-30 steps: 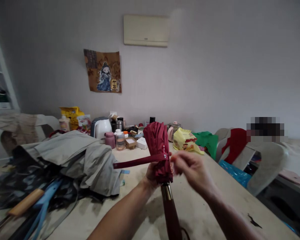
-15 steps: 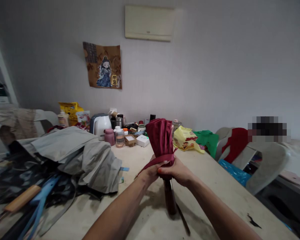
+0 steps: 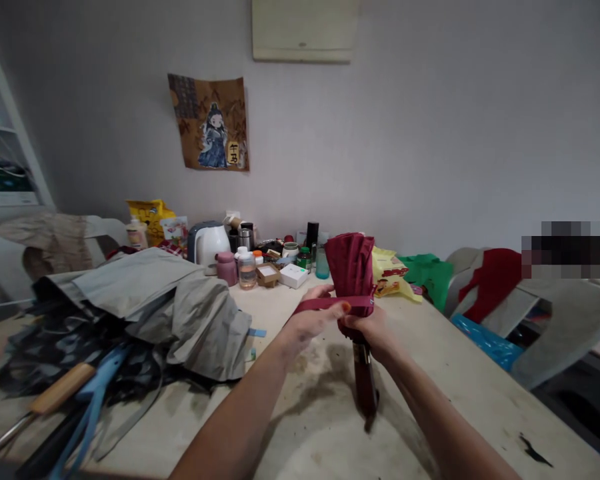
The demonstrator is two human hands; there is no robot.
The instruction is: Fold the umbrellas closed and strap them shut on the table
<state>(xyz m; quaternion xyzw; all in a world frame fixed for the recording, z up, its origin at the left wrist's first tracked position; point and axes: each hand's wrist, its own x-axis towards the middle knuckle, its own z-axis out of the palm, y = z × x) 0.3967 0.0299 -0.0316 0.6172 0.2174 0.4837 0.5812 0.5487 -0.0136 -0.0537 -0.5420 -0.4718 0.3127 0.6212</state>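
A folded dark red umbrella stands upright above the table, its brown handle pointing down. My right hand is closed around the lower end of the gathered cloth, just above the handle. To its left, my left hand holds the red strap, which runs across the folds; the thumb lies along it. The left fingers are partly hidden behind the strap and the cloth.
On the left of the table lie grey folded umbrellas, a wooden handle and a light blue handle. Along the wall stand a kettle, bottles and a white box. Chairs flank the right edge.
The umbrella and both hands appear further right in the view, which has also shifted. My left hand has drawn away from the umbrella's folds, pulling the strap out to the left.
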